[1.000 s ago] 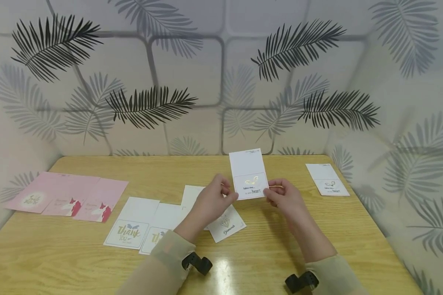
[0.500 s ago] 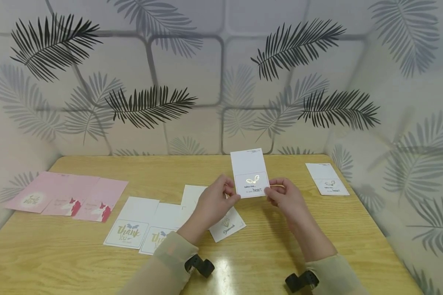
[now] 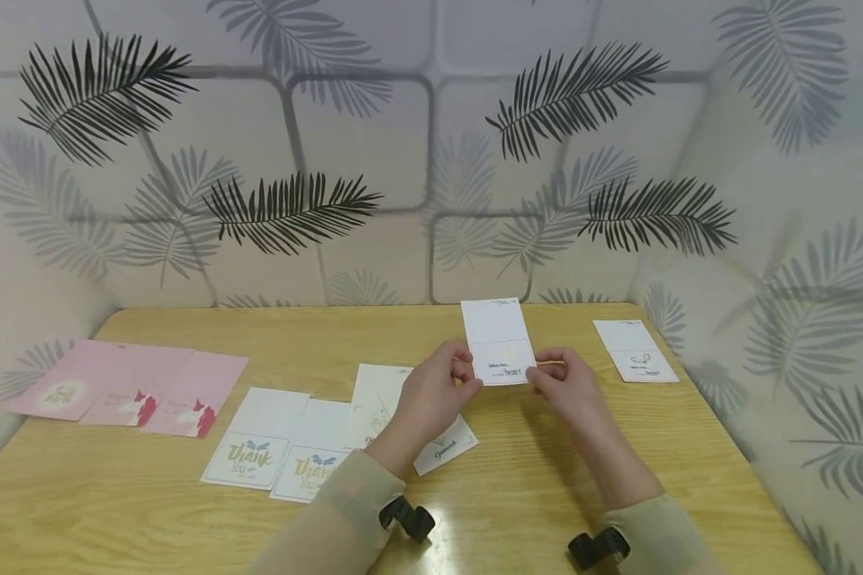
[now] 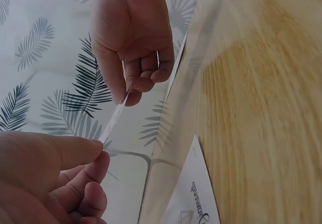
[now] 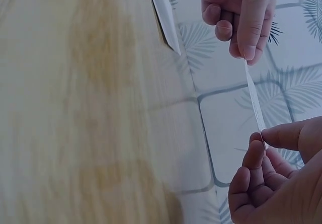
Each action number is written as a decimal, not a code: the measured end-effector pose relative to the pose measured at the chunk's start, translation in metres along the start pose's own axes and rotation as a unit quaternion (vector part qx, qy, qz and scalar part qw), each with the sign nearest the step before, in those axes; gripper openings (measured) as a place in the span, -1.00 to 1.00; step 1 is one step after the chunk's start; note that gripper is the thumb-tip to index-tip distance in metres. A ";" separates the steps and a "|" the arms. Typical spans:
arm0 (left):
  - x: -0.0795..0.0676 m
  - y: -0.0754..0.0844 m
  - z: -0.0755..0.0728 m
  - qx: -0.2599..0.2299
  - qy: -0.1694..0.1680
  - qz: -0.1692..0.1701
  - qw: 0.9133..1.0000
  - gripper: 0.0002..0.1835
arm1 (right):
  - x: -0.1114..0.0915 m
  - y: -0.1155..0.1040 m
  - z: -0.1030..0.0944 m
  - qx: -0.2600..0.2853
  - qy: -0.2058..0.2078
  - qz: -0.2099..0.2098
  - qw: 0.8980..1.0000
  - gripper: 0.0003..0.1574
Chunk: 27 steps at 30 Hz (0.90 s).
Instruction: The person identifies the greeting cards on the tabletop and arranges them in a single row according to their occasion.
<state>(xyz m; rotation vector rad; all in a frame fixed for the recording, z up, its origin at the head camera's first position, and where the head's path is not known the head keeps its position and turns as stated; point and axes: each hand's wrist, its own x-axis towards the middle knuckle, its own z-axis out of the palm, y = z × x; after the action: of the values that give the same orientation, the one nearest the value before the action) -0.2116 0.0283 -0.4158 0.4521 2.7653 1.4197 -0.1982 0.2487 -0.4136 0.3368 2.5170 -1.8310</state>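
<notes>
Both hands hold up an unfolded white greeting card (image 3: 499, 347) above the middle of the table. It carries a gold wing motif and the word "heart" on its lower half. My left hand (image 3: 439, 391) pinches the card's lower left edge between thumb and fingers. At the lower right corner, my right hand (image 3: 568, 387) pinches it the same way. Both wrist views show the card (image 4: 113, 123) nearly edge-on, stretched between the two pinches. Partly hidden under my left forearm lie two white cards with diamond drawings, one a tilted "Diamonds" card (image 3: 446, 447).
A matching "heart" card (image 3: 636, 351) lies at the far right of the wooden table (image 3: 503, 495). Two "Thank You" cards (image 3: 248, 451) lie left of centre, the second partly behind the left sleeve. Several pink cards (image 3: 125, 383) overlap at the far left. A leaf-patterned wall covering (image 3: 374, 263) stands behind.
Both hands have shifted slightly right with the card between them. The card's gold motif has lost its shine. More of the diamond cards shows beside my left hand.
</notes>
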 end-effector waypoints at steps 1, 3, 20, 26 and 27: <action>0.002 0.002 0.002 0.003 0.000 0.000 1.000 -0.68 | 0.001 0.001 -0.002 -0.011 0.003 -0.001 1.000 -0.51; 0.006 0.005 0.005 0.008 -0.002 0.001 1.000 -0.64 | 0.002 0.003 -0.007 -0.034 0.008 -0.004 0.999 -0.50; 0.029 0.027 0.050 0.058 -0.024 0.003 0.998 -0.44 | 0.005 0.013 -0.050 -0.149 0.036 -0.045 0.987 -0.48; 0.034 0.037 0.064 0.068 -0.028 0.013 0.997 -0.47 | 0.006 0.016 -0.064 -0.176 0.043 -0.044 0.982 -0.47; 0.035 0.039 0.067 0.071 -0.029 0.012 0.997 -0.48 | 0.007 0.017 -0.066 -0.180 0.044 -0.043 0.982 -0.47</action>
<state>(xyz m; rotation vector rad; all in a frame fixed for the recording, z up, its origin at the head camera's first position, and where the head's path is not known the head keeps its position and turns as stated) -0.2266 0.1114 -0.4198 0.5230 2.8350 1.1990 -0.1942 0.3170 -0.4098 0.3078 2.8920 -1.3675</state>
